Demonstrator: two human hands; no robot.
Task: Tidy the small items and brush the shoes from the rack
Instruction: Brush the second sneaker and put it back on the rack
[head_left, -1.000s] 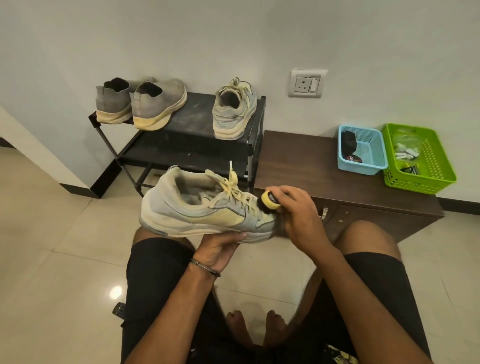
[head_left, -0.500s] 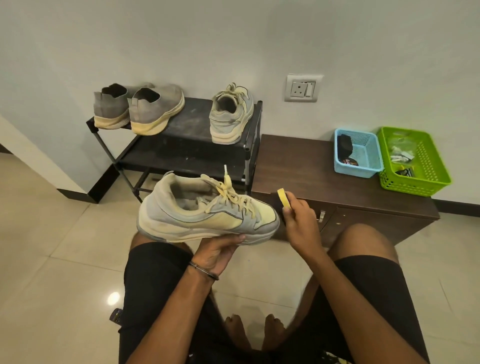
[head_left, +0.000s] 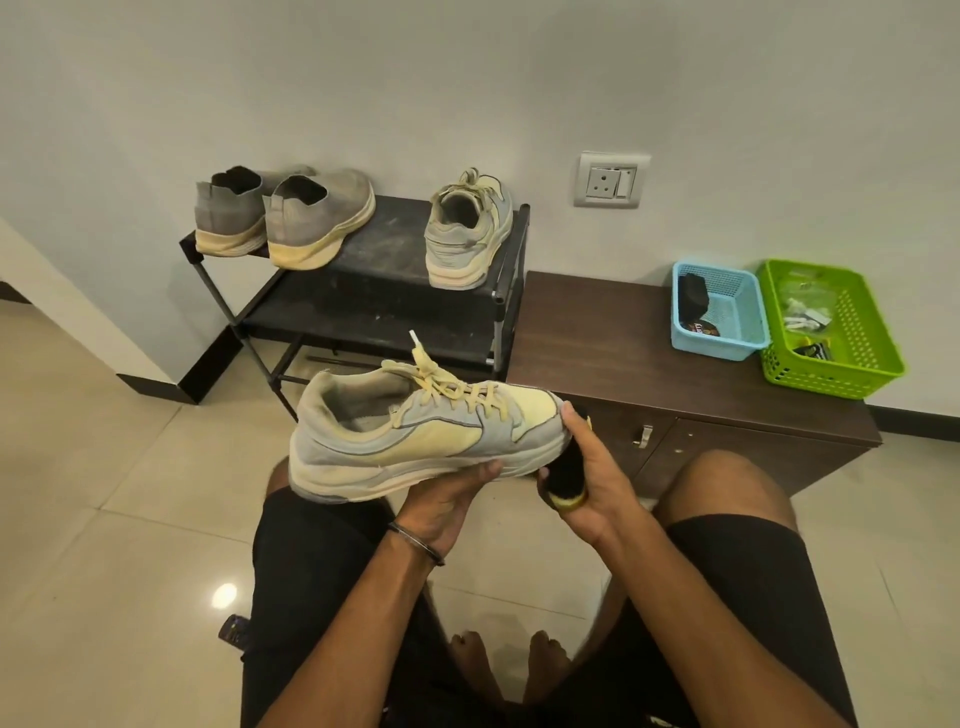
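Observation:
A grey and pale-yellow sneaker (head_left: 415, 441) with yellow laces is held level above my knees, toe to the right. My left hand (head_left: 447, 499) grips its sole from below. At the toe, my right hand (head_left: 592, 478) is shut on a black brush with a yellow end (head_left: 567, 480), bristles against the toe's front edge. The matching sneaker (head_left: 467, 234) stands on the right of the black shoe rack (head_left: 384, 296). A grey slip-on pair (head_left: 283, 218) sits on the rack's left.
A low brown cabinet (head_left: 623, 364) stands right of the rack. It carries a blue basket (head_left: 727, 338) with dark items and a green basket (head_left: 852, 358) with small packets. A wall socket (head_left: 610, 179) is above. Glossy tile floor lies to the left.
My right hand turned the brush and dropped from the top of the toe to its front lower edge. The sneaker stayed in my left hand, roughly level.

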